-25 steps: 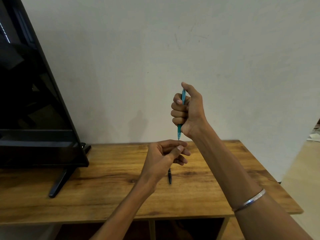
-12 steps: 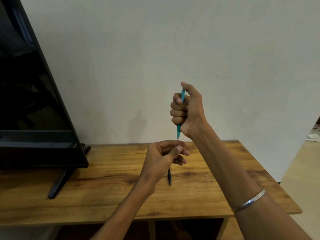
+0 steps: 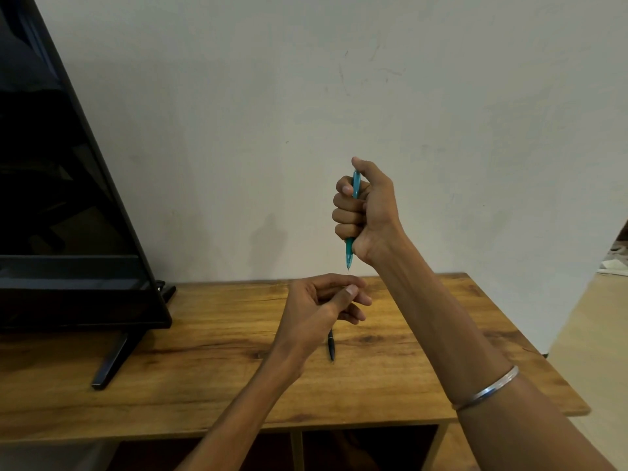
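My right hand (image 3: 365,212) grips a teal pen (image 3: 349,254) in a fist, upright, with its thin tip pointing down and my thumb over its top end. Just below the tip, my left hand (image 3: 317,309) hovers above the wooden table (image 3: 210,379) with its fingers curled and thumb against the index finger; whether it pinches something small I cannot tell. A dark pen (image 3: 331,346) lies on the table under my left hand, partly hidden by it.
A black flat-screen monitor (image 3: 64,205) on a splayed black foot (image 3: 112,362) stands at the left of the table. A pale wall rises right behind the table. Open shelf compartments (image 3: 367,447) show under the tabletop. Floor lies to the right.
Hardly anything differs: both hands keep their poses, and the view shifts only very slightly.
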